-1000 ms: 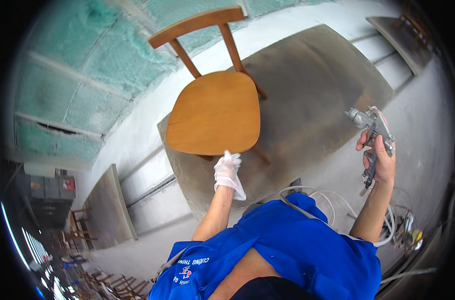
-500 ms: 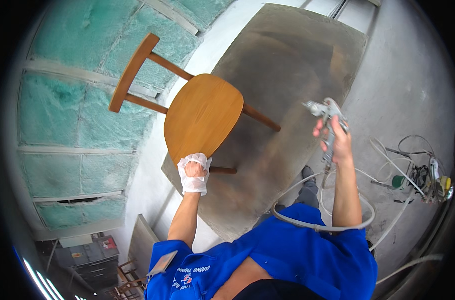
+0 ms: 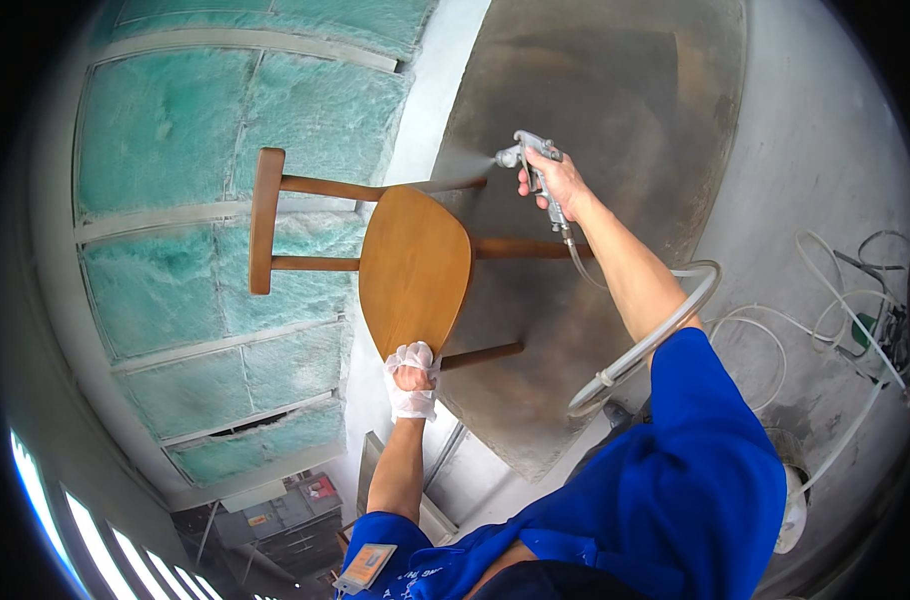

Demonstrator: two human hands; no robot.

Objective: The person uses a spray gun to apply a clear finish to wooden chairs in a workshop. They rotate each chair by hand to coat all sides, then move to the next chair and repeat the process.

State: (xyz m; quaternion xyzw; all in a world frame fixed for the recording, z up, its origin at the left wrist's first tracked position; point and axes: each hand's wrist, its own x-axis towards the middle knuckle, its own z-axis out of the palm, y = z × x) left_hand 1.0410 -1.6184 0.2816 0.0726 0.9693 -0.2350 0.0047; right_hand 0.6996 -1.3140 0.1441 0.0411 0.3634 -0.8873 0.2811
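A wooden chair [image 3: 415, 275] with an orange-brown seat is tilted on its side, its curved backrest pointing left and its legs pointing right. My left hand [image 3: 413, 380], wrapped in a white translucent covering, grips the near edge of the seat; its fingertips are partly hidden. In my right hand [image 3: 565, 185] is a metal spray gun [image 3: 535, 160], with a pale mist leaving its nozzle leftward, toward the chair's far legs. A hose [image 3: 635, 360] runs from the gun's handle and loops over my right forearm.
Behind the chair lies a large brown-grey stained board [image 3: 585, 110]. Green fibrous filter panels [image 3: 165, 130] in pale frames line the left. Coiled hoses and equipment [image 3: 880, 320] are on the grey floor at right. Dark cabinets [image 3: 295, 520] stand at lower left.
The spray gun has moved left and up toward the chair and now emits mist. The chair has turned clockwise in my left hand, and the view has shifted.
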